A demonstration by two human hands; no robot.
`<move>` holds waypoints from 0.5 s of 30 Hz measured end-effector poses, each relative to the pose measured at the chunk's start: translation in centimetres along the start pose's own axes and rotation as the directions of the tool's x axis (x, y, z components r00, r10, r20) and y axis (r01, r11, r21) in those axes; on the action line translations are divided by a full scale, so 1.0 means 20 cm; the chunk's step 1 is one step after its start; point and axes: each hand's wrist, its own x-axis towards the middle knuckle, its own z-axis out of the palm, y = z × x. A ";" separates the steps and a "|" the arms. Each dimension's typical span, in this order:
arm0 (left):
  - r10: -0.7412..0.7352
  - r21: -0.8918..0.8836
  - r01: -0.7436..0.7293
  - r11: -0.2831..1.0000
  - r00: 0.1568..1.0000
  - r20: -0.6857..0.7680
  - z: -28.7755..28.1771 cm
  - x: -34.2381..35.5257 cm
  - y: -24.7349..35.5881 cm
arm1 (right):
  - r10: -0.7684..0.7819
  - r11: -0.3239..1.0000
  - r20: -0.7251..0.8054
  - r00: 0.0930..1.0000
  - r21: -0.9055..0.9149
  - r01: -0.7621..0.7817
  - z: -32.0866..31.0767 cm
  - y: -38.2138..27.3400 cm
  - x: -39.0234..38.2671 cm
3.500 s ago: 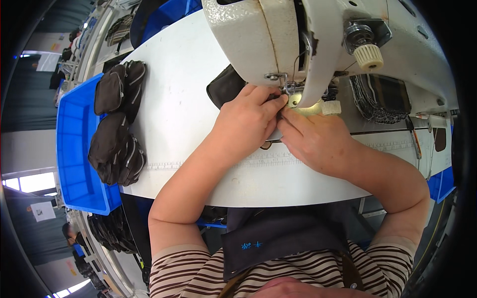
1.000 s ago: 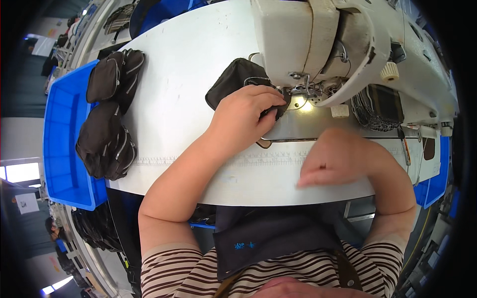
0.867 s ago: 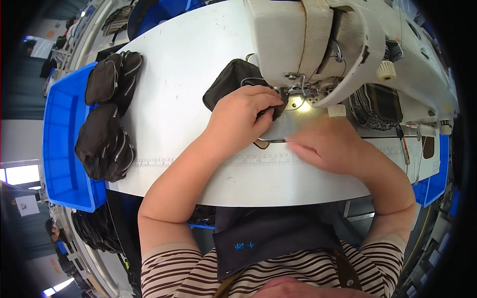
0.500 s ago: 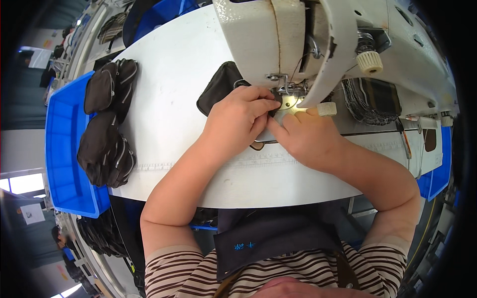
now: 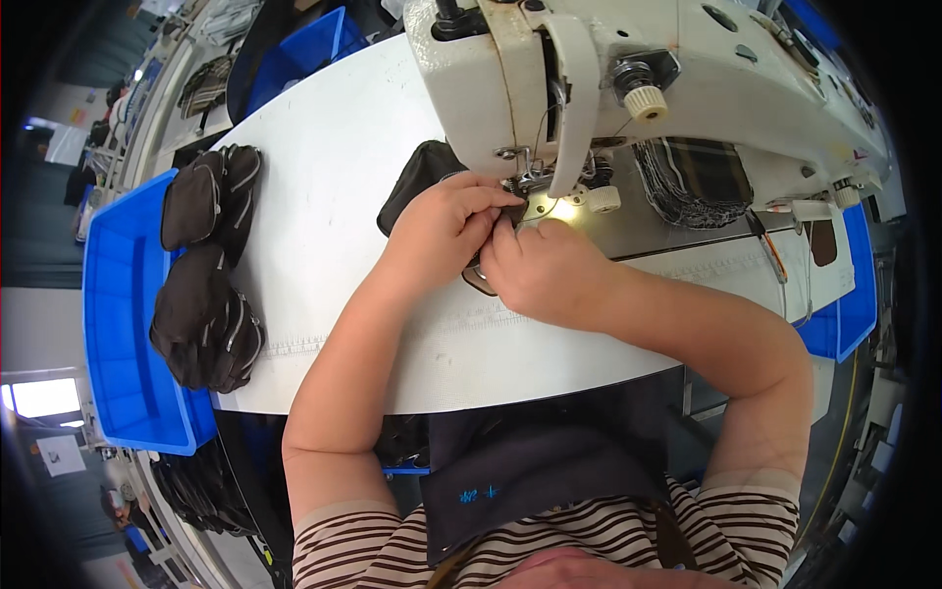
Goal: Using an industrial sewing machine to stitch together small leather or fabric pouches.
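Observation:
A dark zippered fabric pouch [image 5: 417, 187] lies at the needle area of a white sewing machine [image 5: 471, 88]. My left hand [image 5: 432, 231] rests over its near right part, thumb and fingers pinched together on the pouch's edge just left of the lit needle plate [image 5: 564, 208]. Close against those fingertips, my right hand [image 5: 549, 275] has its thumb and index finger pressed on the same edge, the other fingers curled in. Both hands partly cover the pouch. The exact spot gripped is hidden beneath the fingers.
Several dark zippered pouches [image 5: 201, 304] are piled at the table's left edge, beside a blue bin [image 5: 132, 324]. Right of the needle is a stack of dark fabric pieces [image 5: 692, 182]. An orange-and-black tool [image 5: 768, 245] lies near the right end. Another blue bin [image 5: 852, 294] stands beyond.
The whole view has shifted slightly, with the machine appearing farther left. My right fingertips have drawn nearer my left ones, off the needle plate. The pouch stays under my left hand.

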 end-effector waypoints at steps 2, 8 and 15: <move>0.015 0.050 -0.014 0.999 1.000 -0.020 0.04 -0.01 0.01 | 0.007 0.999 -0.067 0.998 -0.053 -0.011 -0.01 -0.01 -0.02; 0.269 0.363 -0.234 0.902 0.962 -0.048 0.04 -0.01 0.00 | 0.048 0.999 -0.077 0.996 0.011 -0.047 -0.02 -0.02 -0.03; 0.253 0.459 -0.248 0.853 0.966 0.051 0.04 -0.01 0.02 | 0.042 0.996 -0.023 0.999 0.075 -0.040 -0.03 -0.02 -0.03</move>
